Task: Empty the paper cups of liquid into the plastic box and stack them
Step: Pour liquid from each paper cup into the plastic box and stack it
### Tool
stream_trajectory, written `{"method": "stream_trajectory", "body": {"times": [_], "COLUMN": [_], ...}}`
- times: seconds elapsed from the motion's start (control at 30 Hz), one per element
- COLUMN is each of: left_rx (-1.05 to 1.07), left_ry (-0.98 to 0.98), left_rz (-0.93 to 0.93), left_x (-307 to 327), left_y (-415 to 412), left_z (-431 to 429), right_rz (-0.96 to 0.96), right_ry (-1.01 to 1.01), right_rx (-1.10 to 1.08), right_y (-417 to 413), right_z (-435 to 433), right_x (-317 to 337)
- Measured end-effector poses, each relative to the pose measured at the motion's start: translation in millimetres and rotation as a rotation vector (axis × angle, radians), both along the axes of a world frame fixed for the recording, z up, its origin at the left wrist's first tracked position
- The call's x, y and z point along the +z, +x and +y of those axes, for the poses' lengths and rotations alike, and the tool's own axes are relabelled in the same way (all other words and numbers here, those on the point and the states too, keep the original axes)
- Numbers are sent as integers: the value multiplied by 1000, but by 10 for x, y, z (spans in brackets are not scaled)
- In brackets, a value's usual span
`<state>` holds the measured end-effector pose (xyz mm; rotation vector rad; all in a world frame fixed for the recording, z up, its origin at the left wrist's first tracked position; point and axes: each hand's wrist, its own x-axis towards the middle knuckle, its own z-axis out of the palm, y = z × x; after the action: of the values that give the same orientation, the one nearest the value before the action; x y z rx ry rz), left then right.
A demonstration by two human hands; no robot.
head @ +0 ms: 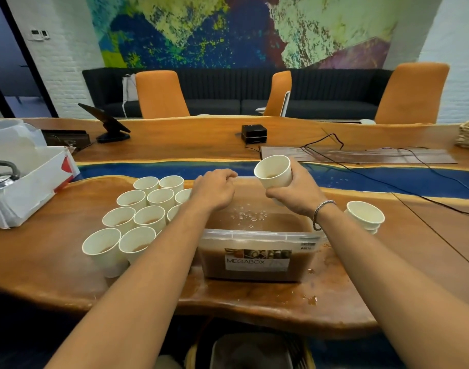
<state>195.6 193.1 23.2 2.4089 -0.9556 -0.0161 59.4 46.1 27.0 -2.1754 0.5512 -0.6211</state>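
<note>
A clear plastic box (257, 234) labelled MEGABOX holds brown liquid at the table's near edge. My right hand (298, 194) grips a white paper cup (273, 171) above the box's far side, tilted toward me with a little brown liquid inside. My left hand (214, 190) hovers over the box's far left corner with fingers curled, holding nothing that I can see. Several paper cups (148, 206) with brown liquid stand clustered left of the box. A short stack of empty cups (365, 216) sits to the box's right.
Brown spills (312, 299) wet the wood near the box. A white cardboard tray (28, 190) sits at the left. Black cables (387, 179) cross the table at the right, past a black small box (254, 133) and a tablet stand (108, 123). Orange chairs line the far side.
</note>
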Motion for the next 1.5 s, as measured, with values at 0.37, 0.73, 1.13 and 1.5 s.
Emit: {"method": "stream_trajectory", "body": {"times": [0.37,0.73,1.13,1.5], "left_rx": [-4,-15,-29,5], "left_ry": [42,23,-17,-24], "left_rz": [-53,-48,9,55], "left_x": [-32,-31,-2,34], "left_y": [18,16,-24,-76], "left_z": [-12,-1,27,19], "right_rz": [54,132,240,252], "right_ry": [-140,-254,-372,-443], "right_rx": [-16,-22,-39,-81], "right_y": [-37,-29,-19,-26], "right_z": [33,35,54,88], "right_x": [-38,-59,-68,-71]}}
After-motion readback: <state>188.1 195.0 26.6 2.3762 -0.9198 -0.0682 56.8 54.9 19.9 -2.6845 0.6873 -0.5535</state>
